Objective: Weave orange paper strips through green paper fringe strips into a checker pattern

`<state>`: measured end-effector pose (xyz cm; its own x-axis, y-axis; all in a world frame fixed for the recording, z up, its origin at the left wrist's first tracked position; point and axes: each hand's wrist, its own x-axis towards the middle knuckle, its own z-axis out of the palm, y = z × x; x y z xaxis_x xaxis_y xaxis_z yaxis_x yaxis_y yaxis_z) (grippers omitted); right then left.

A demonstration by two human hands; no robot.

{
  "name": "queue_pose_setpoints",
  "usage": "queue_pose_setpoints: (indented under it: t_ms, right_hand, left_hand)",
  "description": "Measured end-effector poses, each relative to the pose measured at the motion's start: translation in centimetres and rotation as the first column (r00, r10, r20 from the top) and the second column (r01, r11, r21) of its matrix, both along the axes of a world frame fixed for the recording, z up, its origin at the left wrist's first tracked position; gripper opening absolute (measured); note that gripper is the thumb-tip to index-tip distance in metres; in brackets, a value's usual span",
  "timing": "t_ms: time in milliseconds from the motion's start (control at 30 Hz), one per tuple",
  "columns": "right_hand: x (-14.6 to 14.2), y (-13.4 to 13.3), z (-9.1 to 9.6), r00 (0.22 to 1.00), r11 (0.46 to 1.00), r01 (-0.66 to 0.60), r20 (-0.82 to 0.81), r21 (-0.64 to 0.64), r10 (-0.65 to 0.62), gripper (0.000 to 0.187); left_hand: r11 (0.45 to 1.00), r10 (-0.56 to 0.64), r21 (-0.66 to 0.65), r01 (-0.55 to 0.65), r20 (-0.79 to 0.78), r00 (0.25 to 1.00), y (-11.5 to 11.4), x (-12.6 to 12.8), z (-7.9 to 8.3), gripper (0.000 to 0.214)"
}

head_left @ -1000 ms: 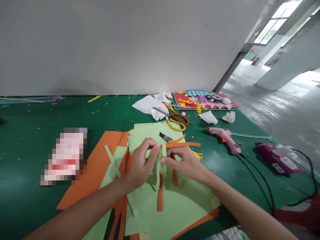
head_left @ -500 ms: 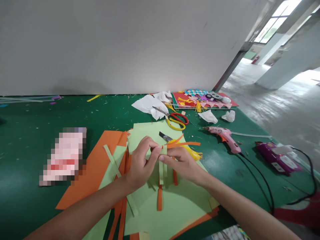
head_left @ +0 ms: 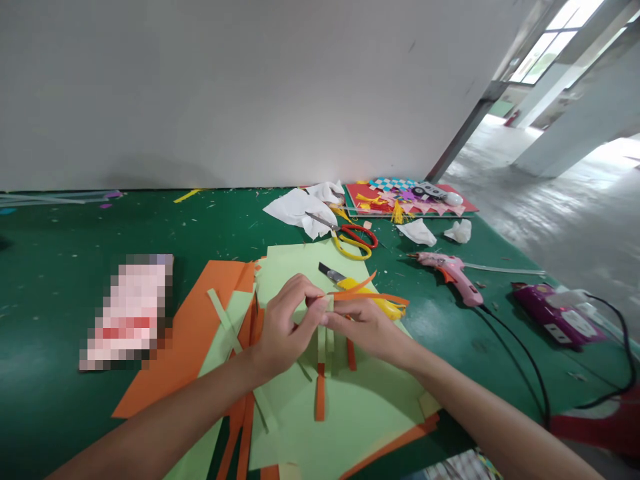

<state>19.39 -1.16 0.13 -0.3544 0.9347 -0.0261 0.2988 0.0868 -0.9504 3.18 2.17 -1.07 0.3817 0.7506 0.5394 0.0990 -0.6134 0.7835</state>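
Between my two hands is a small weave of pale green and orange paper strips (head_left: 321, 343), held above a stack of light green paper (head_left: 345, 413). My left hand (head_left: 293, 323) pinches its left side between thumb and bent fingers. From the other side, my right hand (head_left: 367, 327) grips it, thumb on top. Orange strip ends stick out to the right over my right hand, and green ends hang down. The crossing of the strips is partly hidden by my fingertips. Just behind my hands lies a yellow utility knife (head_left: 380, 303) with its blade out.
Scissors (head_left: 357, 241) with red and yellow handles lie behind the paper, near white tissue (head_left: 295, 210). A pink glue gun (head_left: 450, 275) and a purple power strip (head_left: 555, 317) with cords are on the right. Orange sheets (head_left: 200, 320) and a blurred pink item (head_left: 130, 313) lie left.
My fingertips have closed in nearer each other on the woven strips. The orange strip ends have shifted slightly right and tilted down. Other things stay in place.
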Motion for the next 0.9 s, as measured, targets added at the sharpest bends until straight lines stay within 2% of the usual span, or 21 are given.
queue_pose_setpoints:
  t_ms: [100, 167, 233, 367, 667, 767, 900]
  right_hand:
    - [0.12, 0.08, 0.14, 0.998, 0.998, -0.052, 0.032, 0.048, 0.05, 0.037]
    - [0.16, 0.15, 0.15, 0.996, 0.99, -0.075, 0.052, 0.116, 0.07, 0.04]
    - [0.18, 0.09, 0.1, 0.996, 0.988, -0.076, 0.064, 0.131, 0.068, 0.043]
    - [0.23, -0.36, -0.04, 0.997, 0.999, -0.034, 0.069, 0.021, 0.033, 0.042]
    - [0.12, -0.45, 0.13, 0.999, 0.996, -0.01, 0.043, -0.083, 0.013, 0.038]
    - [0.09, -0.27, 0.15, 0.999, 0.997, -0.049, 0.001, -0.052, 0.049, 0.036]
    - [0.12, 0.04, 0.09, 0.994, 0.99, -0.105, 0.049, 0.092, 0.101, 0.044]
  left_hand:
    - [1.0, 0.011, 0.02, -0.011, 0.023, 1.0, -0.05, -0.04, -0.14, 0.016]
    - [0.999, 0.024, 0.028, -0.024, 0.028, 0.999, -0.06, -0.07, -0.19, 0.016]
    - [0.999, 0.025, 0.044, -0.026, 0.021, 0.999, -0.04, -0.11, -0.2, 0.015]
    - [0.994, -0.01, 0.111, 0.007, 0.029, 1.0, 0.06, -0.13, -0.18, 0.011]
    - [0.987, -0.038, 0.16, 0.03, 0.051, 0.998, 0.06, -0.19, -0.36, 0.01]
    - [0.993, -0.035, 0.118, 0.028, 0.058, 0.998, -0.04, -0.18, -0.36, 0.011]
    - [0.996, 0.046, -0.077, -0.04, 0.086, 0.995, 0.11, -0.08, -0.24, 0.015]
